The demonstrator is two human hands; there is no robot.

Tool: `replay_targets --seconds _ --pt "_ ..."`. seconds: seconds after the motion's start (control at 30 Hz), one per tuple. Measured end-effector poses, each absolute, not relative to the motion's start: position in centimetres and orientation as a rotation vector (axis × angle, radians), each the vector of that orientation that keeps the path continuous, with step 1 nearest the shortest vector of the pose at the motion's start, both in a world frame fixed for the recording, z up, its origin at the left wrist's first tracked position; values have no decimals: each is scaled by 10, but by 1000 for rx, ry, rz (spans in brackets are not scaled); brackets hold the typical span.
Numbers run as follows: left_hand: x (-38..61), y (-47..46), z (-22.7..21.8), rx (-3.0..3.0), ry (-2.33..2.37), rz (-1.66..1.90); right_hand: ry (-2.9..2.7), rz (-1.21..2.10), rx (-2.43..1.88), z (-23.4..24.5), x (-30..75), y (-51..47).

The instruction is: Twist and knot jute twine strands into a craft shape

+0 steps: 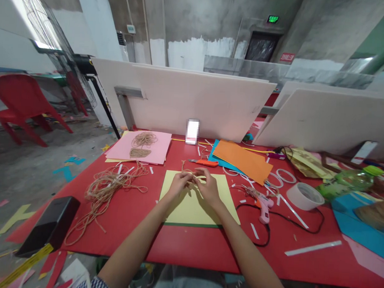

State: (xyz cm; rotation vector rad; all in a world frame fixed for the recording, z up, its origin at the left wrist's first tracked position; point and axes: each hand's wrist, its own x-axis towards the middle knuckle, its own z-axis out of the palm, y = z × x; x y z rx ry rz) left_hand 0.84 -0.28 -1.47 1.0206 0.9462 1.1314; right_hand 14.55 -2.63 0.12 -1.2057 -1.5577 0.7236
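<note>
My left hand point(180, 182) and my right hand point(208, 188) meet over the far half of a yellow sheet of paper point(192, 212). Fingers of both hands are pinched together on a short length of brown twine point(183, 164), whose end sticks up past the left fingers. Much of that twine is hidden by the fingers. Just beyond the hands lies an orange utility knife point(207, 163). To the left sits a loose heap of twine point(109, 187). A pink hot glue gun point(264, 206) rests on the right with its black cord.
Pink paper point(160, 149) at the back left bears twine pieces. Orange paper point(245, 157) overlaps blue sheets. A tape roll point(305, 195) and green bottle point(349, 182) stand right. A black box point(50, 225) is at the left edge. A lit phone point(192, 132) leans against white boards point(188, 93).
</note>
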Motion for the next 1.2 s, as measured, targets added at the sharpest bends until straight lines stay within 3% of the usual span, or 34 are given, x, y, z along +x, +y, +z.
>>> replay_targets --seconds 0.77,1.2 --pt "11 -10 -8 817 868 1140 -1657 462 -1287 4 144 -34" --pt "6 -5 -15 807 902 1137 -1587 590 -1210 -4 139 -34"
